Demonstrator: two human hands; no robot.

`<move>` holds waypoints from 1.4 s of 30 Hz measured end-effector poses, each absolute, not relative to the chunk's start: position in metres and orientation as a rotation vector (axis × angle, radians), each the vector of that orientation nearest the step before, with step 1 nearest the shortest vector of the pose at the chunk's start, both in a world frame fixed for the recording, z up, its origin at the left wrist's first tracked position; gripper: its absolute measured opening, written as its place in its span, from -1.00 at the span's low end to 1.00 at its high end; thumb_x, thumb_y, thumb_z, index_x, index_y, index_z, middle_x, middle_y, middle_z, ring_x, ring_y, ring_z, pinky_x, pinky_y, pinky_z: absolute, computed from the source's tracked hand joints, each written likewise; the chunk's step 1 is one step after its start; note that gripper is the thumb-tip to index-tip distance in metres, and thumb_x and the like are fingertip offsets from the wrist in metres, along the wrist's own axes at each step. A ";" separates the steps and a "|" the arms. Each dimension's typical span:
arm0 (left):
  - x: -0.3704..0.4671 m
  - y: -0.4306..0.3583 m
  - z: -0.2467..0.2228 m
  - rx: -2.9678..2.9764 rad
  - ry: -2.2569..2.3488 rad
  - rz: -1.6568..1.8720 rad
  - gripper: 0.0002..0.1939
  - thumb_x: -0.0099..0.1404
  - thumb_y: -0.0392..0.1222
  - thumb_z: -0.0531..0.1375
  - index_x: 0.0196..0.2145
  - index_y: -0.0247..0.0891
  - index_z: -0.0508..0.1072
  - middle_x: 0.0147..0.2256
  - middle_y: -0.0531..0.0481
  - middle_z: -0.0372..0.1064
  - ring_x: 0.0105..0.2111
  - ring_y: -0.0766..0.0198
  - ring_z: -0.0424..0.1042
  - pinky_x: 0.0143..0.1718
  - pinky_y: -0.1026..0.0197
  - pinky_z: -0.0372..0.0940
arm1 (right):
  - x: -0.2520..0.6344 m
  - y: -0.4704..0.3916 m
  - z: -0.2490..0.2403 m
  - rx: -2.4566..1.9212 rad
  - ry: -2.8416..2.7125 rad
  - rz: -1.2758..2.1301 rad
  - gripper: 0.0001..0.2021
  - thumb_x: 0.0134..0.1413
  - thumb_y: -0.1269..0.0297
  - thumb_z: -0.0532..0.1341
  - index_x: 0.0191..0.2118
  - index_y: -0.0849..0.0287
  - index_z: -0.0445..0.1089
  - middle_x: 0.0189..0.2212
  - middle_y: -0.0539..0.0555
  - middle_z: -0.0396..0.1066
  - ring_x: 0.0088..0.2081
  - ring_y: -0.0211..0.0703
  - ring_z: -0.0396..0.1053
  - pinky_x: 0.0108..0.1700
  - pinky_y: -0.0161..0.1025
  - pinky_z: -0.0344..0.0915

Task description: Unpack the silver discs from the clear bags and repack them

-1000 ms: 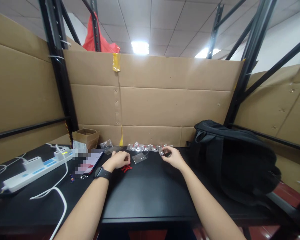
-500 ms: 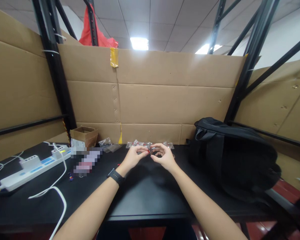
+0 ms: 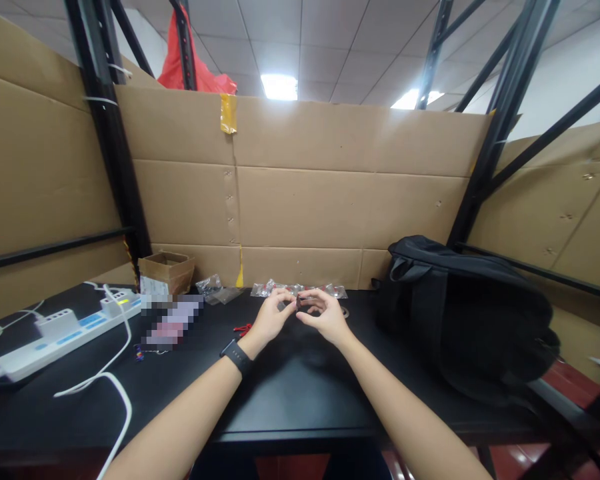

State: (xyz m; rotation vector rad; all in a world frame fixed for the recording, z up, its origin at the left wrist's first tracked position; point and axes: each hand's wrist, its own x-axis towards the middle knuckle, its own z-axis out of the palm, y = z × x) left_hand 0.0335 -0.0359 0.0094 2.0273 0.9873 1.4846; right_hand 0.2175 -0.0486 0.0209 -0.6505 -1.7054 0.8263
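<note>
Lying just below the centre of the frame, a small dark object (image 3: pixel 299 304) is held upright, pinched between the fingertips of the left hand (image 3: pixel 273 319) and the right hand (image 3: pixel 324 315); its details are too small to be made out. Both hands are kept narrow at thumb and forefinger, with the remaining right fingers loosely curled. A dark watch (image 3: pixel 237 357) is worn on the left wrist. Just left of the left hand, a red cord (image 3: pixel 242 329) is seen on the black table (image 3: pixel 300 407). Behind the hands, a row of clear packets (image 3: pixel 266 288) with red bits is laid along the cardboard panel (image 3: pixel 300 207); a pale ring (image 3: pixel 345 312) is partly covered by the right hand. At centre left, crumpled clear plastic (image 3: pixel 225 295) is placed beside an open cardboard box (image 3: pixel 169 272), with a pixelated flat item (image 3: pixel 174 325) nearer the viewer. The lower left is occupied by a white power strip (image 3: pixel 80 335) and a white cable (image 3: pixel 128 408), the right side by a black backpack (image 3: pixel 470 327).
</note>
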 end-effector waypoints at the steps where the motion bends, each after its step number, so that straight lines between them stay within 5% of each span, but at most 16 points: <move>1: 0.034 -0.036 0.009 2.030 1.000 1.488 -0.81 0.31 -0.08 0.22 -0.29 -0.25 0.54 -0.16 -0.14 0.40 -0.02 0.08 0.35 0.11 0.01 0.22 | 0.217 -0.048 0.020 -0.658 -1.698 0.825 -0.60 -0.13 0.24 0.43 -0.11 0.12 0.43 -0.04 0.17 0.51 -0.08 0.02 0.53 -0.21 -0.19 0.43; 9: 0.037 -0.042 0.011 2.064 1.054 1.560 -0.86 0.31 -0.15 0.20 -0.30 -0.24 0.53 -0.17 -0.10 0.36 -0.09 0.16 0.38 0.06 0.09 0.25 | 0.217 -0.044 0.017 -0.647 -1.638 0.938 -0.66 -0.18 0.16 0.48 -0.25 0.13 0.47 -0.01 0.18 0.51 -0.10 0.03 0.54 -0.16 -0.13 0.49; 14: 0.036 -0.041 0.015 2.022 1.003 1.512 -0.78 0.32 -0.07 0.20 -0.37 -0.25 0.53 -0.21 -0.10 0.45 -0.06 0.12 0.39 0.10 0.05 0.22 | 0.221 -0.042 0.019 -0.627 -1.676 0.919 -0.74 0.00 0.09 0.39 -0.22 0.11 0.53 -0.07 0.14 0.54 -0.11 0.01 0.54 0.02 -0.02 0.45; 18: 0.035 -0.041 0.015 1.977 0.937 1.408 -0.72 0.30 0.02 0.22 -0.37 -0.25 0.53 -0.25 -0.10 0.51 -0.11 0.11 0.43 0.07 0.05 0.25 | 0.224 -0.043 0.022 -0.681 -1.777 0.740 -0.82 0.09 0.11 0.33 -0.25 0.09 0.52 -0.14 0.11 0.54 -0.20 -0.05 0.53 -0.11 -0.11 0.46; 23: 0.036 -0.042 0.014 1.957 0.929 1.371 -0.72 0.29 0.04 0.23 -0.31 -0.25 0.53 -0.23 -0.11 0.52 -0.14 0.12 0.45 0.03 0.08 0.28 | 0.226 -0.049 0.029 -0.704 -1.900 0.429 -0.90 0.19 0.21 0.26 -0.28 0.08 0.50 -0.13 0.13 0.46 -0.07 -0.03 0.43 -0.21 -0.19 0.39; 33: -0.017 -0.027 0.033 2.090 1.421 1.433 -0.58 0.44 0.04 -0.03 -0.14 -0.19 0.57 -0.06 -0.08 0.50 0.01 0.14 0.41 0.10 0.14 0.22 | 0.236 -0.050 0.027 -0.789 -2.292 0.144 -0.92 0.22 0.43 0.18 -0.27 0.10 0.37 -0.04 0.14 0.31 0.04 -0.02 0.28 0.14 0.00 0.22; 42: -0.098 -0.019 0.028 2.312 1.590 0.562 -0.75 0.17 0.02 0.21 -0.35 -0.16 0.61 -0.35 0.00 0.58 -0.33 0.18 0.50 -0.25 0.27 0.28 | 0.254 -0.041 0.026 -0.873 -2.413 0.112 -0.88 0.16 0.50 0.18 -0.31 0.12 0.35 -0.08 0.13 0.33 0.00 -0.05 0.29 0.10 -0.07 0.23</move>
